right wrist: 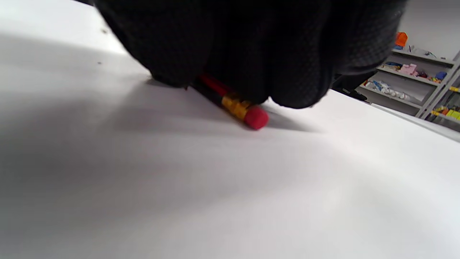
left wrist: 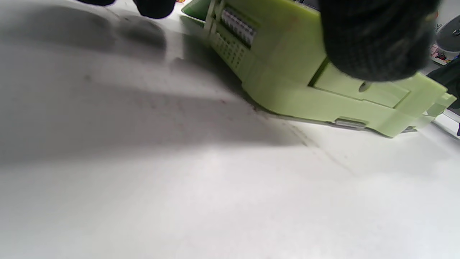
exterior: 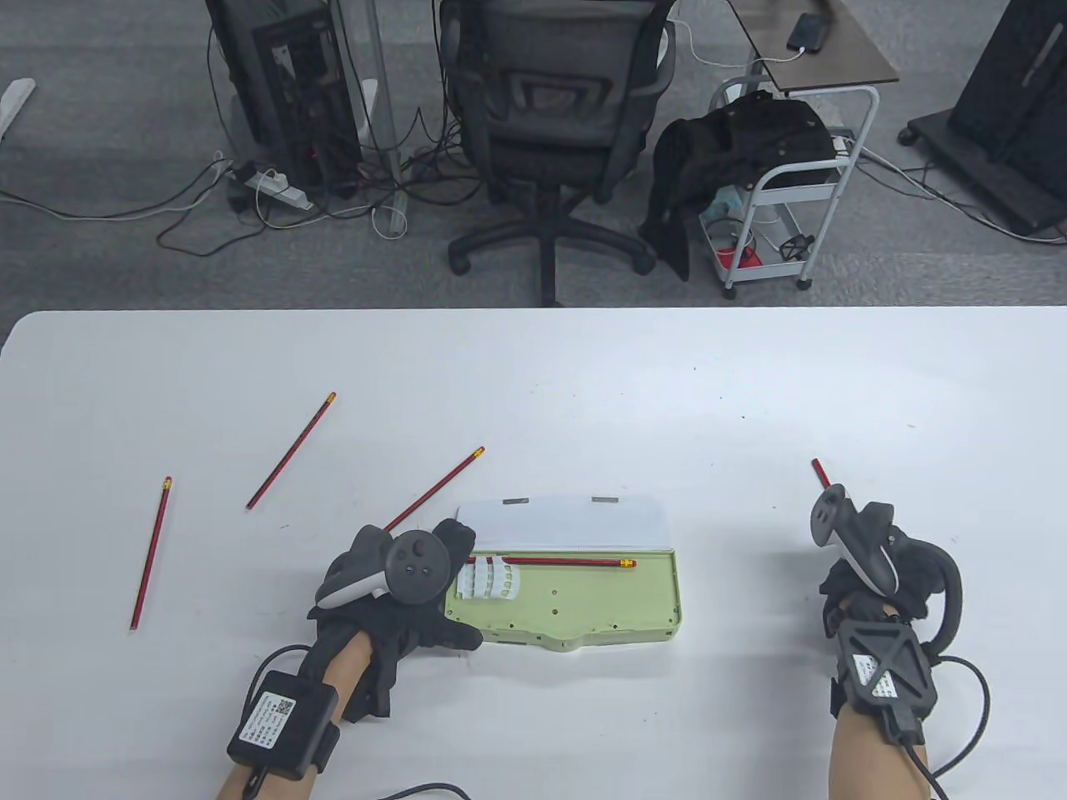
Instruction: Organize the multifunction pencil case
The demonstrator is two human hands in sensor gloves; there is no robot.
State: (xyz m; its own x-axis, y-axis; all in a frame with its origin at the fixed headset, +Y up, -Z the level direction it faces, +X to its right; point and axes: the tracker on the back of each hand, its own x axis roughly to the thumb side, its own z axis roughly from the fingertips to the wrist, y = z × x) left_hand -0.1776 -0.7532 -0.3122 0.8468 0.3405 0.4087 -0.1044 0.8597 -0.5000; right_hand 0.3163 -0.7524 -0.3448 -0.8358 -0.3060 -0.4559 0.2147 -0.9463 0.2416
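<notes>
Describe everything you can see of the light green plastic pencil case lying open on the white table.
The light green plastic pencil case lies open and flat near the table's front middle. Its white lid is folded back on the far side. One red pencil lies lengthwise along the tray's far edge, and a white ribbed holder sits at its left end. The left hand rests on that left end, fingers over the rim.

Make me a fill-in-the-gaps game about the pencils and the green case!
1. The pencil case lies ____ with its lid up.
2. Inside it lies ____ pencil.
3. The right hand grips a pencil with a ____ eraser.
4. The left hand rests at the case's ____ end.

Missing words: open; one; red; left
</notes>
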